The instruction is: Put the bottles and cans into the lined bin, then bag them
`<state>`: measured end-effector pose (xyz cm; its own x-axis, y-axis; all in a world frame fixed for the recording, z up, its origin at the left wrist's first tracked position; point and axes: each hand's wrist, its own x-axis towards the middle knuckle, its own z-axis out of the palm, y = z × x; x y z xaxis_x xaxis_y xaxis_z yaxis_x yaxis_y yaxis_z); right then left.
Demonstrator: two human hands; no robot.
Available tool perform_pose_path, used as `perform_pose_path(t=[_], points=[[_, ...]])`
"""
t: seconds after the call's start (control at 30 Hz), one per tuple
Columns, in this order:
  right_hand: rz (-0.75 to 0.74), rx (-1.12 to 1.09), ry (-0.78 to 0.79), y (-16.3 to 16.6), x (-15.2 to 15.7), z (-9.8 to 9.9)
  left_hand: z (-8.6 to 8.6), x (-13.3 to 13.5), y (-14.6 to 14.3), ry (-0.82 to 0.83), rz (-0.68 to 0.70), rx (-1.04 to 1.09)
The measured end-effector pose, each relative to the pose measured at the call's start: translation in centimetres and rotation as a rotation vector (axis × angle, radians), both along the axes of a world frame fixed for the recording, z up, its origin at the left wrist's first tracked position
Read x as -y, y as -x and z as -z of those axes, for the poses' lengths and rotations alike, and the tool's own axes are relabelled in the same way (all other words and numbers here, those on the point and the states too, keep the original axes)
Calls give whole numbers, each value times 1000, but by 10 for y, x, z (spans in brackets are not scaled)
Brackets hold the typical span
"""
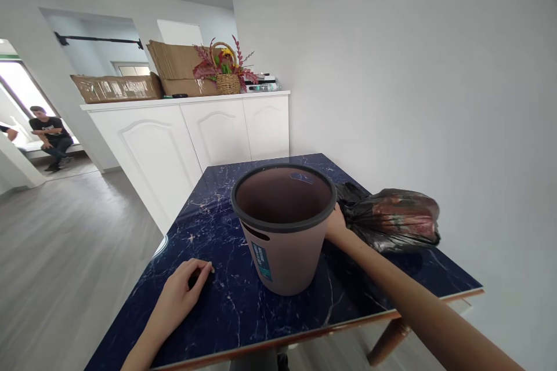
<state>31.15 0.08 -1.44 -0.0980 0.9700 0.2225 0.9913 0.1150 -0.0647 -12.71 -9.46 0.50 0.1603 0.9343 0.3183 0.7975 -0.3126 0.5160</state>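
Observation:
A brown-pink trash can (287, 261) with a dark grey rim stands upright on the blue marbled table (209, 313). A teal label and a handle slot show on its front; the inside is dark. My left hand (185, 287) rests on the table to the left of the can, apart from it. Its fingers are curled, with thumb and index tips close together and nothing visible between them. My right hand (337, 229) reaches to the can's right side, beside the neck of a black plastic bag (400, 220). The can hides most of its fingers, so its grip cannot be made out.
The bag lies on the table's right side, by the white wall (391, 69). Beyond the table, a white cabinet (221, 133) carries cardboard boxes (122, 88) and a flower basket (228, 84). A person (47, 130) sits at the far left, beyond a doorway, with part of another person.

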Motion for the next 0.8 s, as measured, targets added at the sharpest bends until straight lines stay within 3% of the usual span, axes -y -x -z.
perform_pose_path(t=[0.23, 0.43, 0.5, 0.57, 0.7, 0.73, 0.8], points=[[-91, -3, -6, 30, 75, -6, -3, 5, 3, -21, 3, -18], [-84, -103, -44, 38, 166, 10, -9, 23, -3, -43, -14, -16], [-100, -336, -50, 37, 196, 15, -11, 31, -4, -40, -24, -4], [-153, -680, 39, 34, 224, 14, -13, 39, -5, -21, -28, 19], [-155, -1528, 468, 27, 275, -4, -18, 62, -17, 70, 0, 79], [-111, -1739, 504, 27, 286, -11, -20, 70, -24, 95, 22, 103], [-19, -2069, 421, 27, 304, -23, -24, 88, -45, 133, 92, 170]])
